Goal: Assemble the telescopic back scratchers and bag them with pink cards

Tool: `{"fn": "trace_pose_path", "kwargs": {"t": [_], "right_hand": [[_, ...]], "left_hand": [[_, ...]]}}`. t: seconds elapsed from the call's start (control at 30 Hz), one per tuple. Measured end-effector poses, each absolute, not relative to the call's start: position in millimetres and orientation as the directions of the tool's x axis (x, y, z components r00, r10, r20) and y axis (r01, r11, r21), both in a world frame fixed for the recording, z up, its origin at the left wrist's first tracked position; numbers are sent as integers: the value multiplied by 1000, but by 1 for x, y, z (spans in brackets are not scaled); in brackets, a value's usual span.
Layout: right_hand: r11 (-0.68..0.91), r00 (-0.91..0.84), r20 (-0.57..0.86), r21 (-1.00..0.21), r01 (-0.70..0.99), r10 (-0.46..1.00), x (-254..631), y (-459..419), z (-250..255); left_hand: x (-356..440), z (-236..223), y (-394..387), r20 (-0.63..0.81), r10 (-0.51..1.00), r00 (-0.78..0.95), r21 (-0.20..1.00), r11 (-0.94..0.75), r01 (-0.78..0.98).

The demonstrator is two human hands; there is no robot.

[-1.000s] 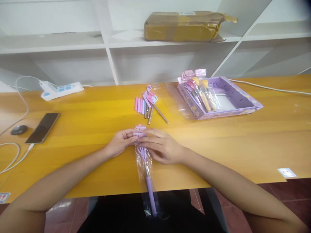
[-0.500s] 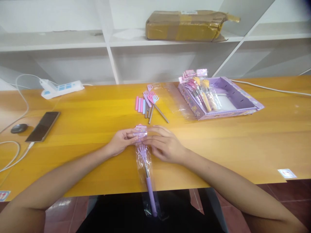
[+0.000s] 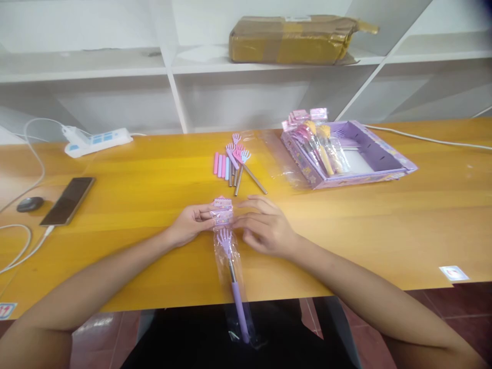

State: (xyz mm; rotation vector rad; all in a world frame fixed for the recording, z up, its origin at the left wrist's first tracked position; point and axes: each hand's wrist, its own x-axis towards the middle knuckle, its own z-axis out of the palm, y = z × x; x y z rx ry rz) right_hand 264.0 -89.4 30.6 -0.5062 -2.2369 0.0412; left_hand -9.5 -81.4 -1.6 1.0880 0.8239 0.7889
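A purple back scratcher (image 3: 238, 305) lies inside a clear plastic bag (image 3: 219, 266), its claw toward the shelf and its handle past the table's front edge. At the bag's top is a pink printed header card (image 3: 223, 217). My left hand (image 3: 191, 223) pinches the card's left edge between thumb and fingers. Just right of the card, my right hand (image 3: 267, 225) has its fingers stretched out and apart, the fingertips close to the card's edge. Beyond my hands lie several loose back scratcher heads with metal rods (image 3: 239, 174) and several coloured handle tubes (image 3: 220, 166).
A purple box (image 3: 369, 177) at the back right holds bagged back scratchers (image 3: 321, 148). On the left are a power strip (image 3: 98, 142), a phone (image 3: 68, 201) and a black mouse (image 3: 29, 204). A taped parcel (image 3: 292, 40) rests on the shelf behind.
My right hand has shifted slightly right, its fingers coming away from the header card. My left hand still pinches the card. The bagged back scratcher stays in place.
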Motion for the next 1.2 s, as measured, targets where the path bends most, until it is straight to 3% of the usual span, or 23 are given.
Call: {"fn": "trace_pose_path", "kwargs": {"t": [0.13,0.4,0.5,0.63,0.7,0.8,0.93,1.1,1.2], "right_hand": [[890,-525,735,-240,388,428,267,-87,27],[682,-290,623,-605,410,727,263,-82,14],[618,-311,535,-706,346,786,263,-83,10],[588,-420,451,-754,293,787,264,-85,9],[489,-500,325,-838,242,803,264,-87,12],[186,-716,28,-972,143,698,263,-92,21],[-115,-883,-244,-970,215,401,257,-106,33],[-219,-894,-325,-939,266,308,250,-118,37],[-248,-876,-298,-945,214,379,259,-107,46]], "left_hand": [[-9,0,-83,-157,862,482,935,287,-207],[-11,4,-85,-122,825,552,904,322,-281],[-11,5,-85,-135,829,543,903,328,-277],[-11,6,-85,-124,841,528,907,311,-283],[-12,5,-85,-93,839,535,903,297,-309],[-14,3,-86,-65,841,538,900,282,-332],[-15,2,-86,-80,835,545,907,288,-308],[-15,2,-85,-61,848,527,890,285,-356],[-15,2,-83,-47,825,564,841,337,-423]]}}
